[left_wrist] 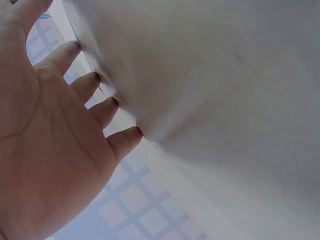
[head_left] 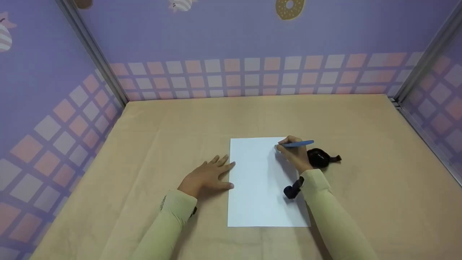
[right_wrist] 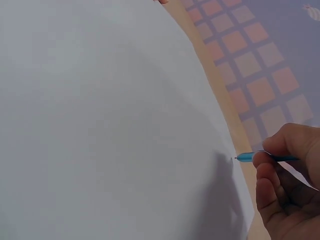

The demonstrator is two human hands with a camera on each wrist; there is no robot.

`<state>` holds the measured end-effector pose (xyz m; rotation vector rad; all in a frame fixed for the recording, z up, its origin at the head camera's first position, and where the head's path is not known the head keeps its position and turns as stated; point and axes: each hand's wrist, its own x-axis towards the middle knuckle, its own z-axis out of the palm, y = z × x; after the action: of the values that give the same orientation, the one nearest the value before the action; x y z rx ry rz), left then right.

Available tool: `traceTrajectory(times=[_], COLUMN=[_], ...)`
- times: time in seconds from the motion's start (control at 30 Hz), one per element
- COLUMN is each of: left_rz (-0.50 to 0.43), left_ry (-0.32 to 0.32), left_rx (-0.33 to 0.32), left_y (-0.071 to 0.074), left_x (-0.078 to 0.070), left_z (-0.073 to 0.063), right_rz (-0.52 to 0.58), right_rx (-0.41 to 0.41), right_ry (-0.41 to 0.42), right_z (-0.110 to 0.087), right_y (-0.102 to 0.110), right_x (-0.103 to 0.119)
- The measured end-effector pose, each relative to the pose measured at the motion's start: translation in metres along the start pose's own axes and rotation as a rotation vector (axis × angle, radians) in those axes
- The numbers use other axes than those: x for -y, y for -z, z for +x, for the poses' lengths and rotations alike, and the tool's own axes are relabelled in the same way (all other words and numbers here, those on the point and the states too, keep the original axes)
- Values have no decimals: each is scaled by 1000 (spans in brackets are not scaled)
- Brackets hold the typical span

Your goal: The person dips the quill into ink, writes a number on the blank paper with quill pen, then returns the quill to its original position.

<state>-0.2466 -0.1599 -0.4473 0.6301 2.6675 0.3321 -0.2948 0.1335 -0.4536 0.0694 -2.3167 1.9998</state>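
Note:
A blank white sheet of paper [head_left: 260, 195] lies upright on the table before me. My left hand [head_left: 207, 177] rests at its left edge with fingers spread, thumb and fingertips [left_wrist: 132, 135] at the paper's border. Near the top right of the sheet, my right hand [head_left: 296, 155] pinches a blue pen [head_left: 297, 143] between thumb and fingers. In the right wrist view the pen's tip points at the sheet, close to its edge, and the other fingers [right_wrist: 270, 197] curl below the pen.
Right of the right hand sits a dark, glossy rounded object [head_left: 319, 158] with a short flared stem. A black wrist camera [head_left: 293, 188] hangs over the paper from the right cuff. Beige cloth [head_left: 173, 144] covers the table; patterned purple walls [head_left: 216, 36] enclose it.

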Motion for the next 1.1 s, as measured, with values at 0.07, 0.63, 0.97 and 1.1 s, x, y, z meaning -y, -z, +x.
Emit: traceTrajectory(times=[0.07,0.63,0.97,1.1], left_rz=[8,-8,6,-4], left_ry=[-2,5,4,5], left_rx=[2,-7,-14,-14], left_y=[0,0,0,0], left_x=[0,-1,-1,-2], left_z=[1,0,0,0], right_rz=[-13,-71,-149,-131], right_rx=[-10,-28,-10,-8], right_ry=[8,52,39,51], right_z=[4,7,7,7], right_y=[-1,-2,-1,-1], right_x=[-8,-16,-15,-16])
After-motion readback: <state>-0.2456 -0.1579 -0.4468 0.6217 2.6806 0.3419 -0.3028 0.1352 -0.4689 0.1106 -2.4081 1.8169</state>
